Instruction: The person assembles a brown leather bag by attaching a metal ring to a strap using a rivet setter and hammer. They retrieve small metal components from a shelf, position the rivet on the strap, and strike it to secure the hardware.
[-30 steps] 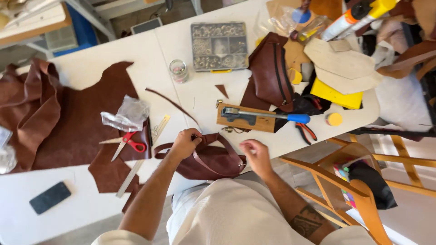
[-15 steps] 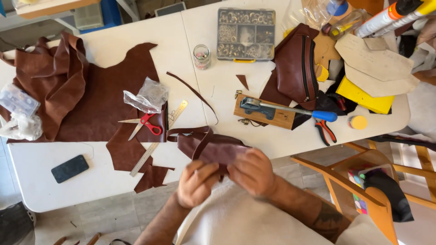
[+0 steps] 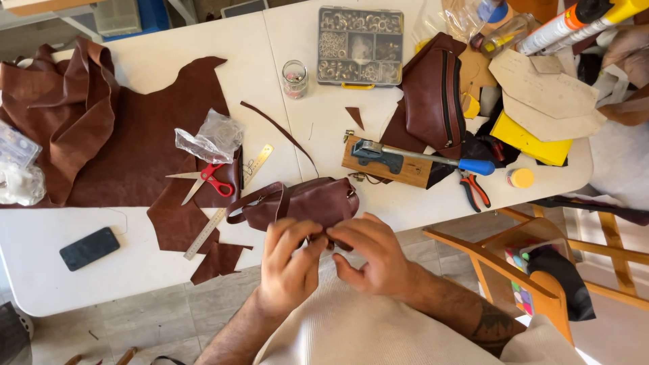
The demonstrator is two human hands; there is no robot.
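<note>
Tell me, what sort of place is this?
Most likely a small leather craft workshop. A large brown hide is spread on the white table, a compartment box of metal fittings sits nearby, and both hands work on a brown leather bag.

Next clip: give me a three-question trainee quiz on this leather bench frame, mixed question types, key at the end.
1. True or false: the red-handled scissors lie on the brown leather hide.
2. Multiple choice: what do the left hand and right hand work on together? A) the phone B) the small brown leather bag C) the pliers
3. Fill in: the compartment box of metal fittings sits at the table's far edge, next to a small glass ____.

Key: 1 true; 2 B, both hands pinch at its near edge, though the exact grip is hidden by the fingers; 3 jar.
</note>
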